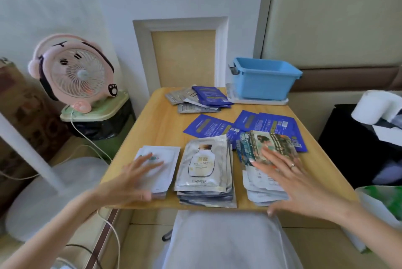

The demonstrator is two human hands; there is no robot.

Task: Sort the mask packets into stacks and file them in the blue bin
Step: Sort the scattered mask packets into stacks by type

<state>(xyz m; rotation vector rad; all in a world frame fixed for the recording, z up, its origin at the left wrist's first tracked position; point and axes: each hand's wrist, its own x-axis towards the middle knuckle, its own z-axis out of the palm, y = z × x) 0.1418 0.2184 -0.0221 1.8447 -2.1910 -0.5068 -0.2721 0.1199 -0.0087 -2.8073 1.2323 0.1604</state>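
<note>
Three stacks of mask packets line the table's near edge: a white stack (162, 166) at the left, a silver bottle-print stack (204, 168) in the middle, and a picture-print stack (267, 149) over white packets at the right. My left hand (132, 179) lies flat with spread fingers on the white stack. Over the right stack my right hand (291, 179) rests flat, fingers apart. Loose dark blue packets (267, 125) lie behind the stacks. More blue and grey packets (195, 99) lie farther back. The blue bin (264, 79) stands at the far right corner.
The wooden table (161, 125) is small and square. The bin sits on a white tray (258, 101). A pink fan (76, 71) stands on a stool to the left, its cord trailing down. A white paper roll (376, 105) lies on dark furniture to the right.
</note>
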